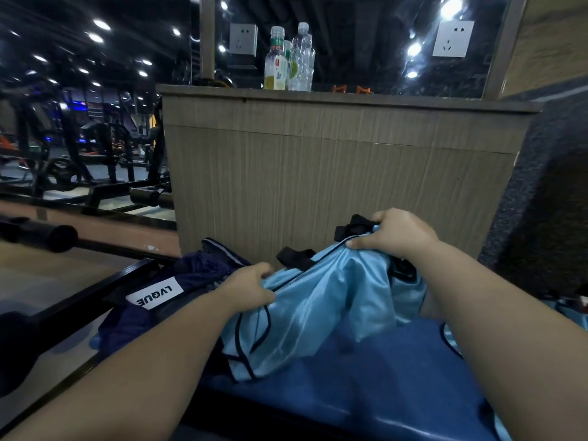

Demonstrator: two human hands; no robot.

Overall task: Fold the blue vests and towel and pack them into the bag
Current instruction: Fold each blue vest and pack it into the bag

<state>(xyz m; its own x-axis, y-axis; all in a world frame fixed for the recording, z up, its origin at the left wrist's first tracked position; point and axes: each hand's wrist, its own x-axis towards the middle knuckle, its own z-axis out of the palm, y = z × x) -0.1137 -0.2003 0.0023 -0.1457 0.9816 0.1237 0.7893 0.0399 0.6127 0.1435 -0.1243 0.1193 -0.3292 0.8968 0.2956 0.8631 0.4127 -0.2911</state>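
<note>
Grips [251,283] [394,233] on vest [318,297] edge, apparently.

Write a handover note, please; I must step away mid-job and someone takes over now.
Left hand grips the light blue vest at its left edge; right hand grips its upper right corner.
The vest hangs crumpled between them over the blue bench.
A dark navy item labelled LVQUE lies to its left, with black straps behind the vest; whether either is the bag is unclear.
More light blue fabric shows far right. No towel seen.
Done: nothing visibly folded or packed.
Left: fold everything, pack.
</note>
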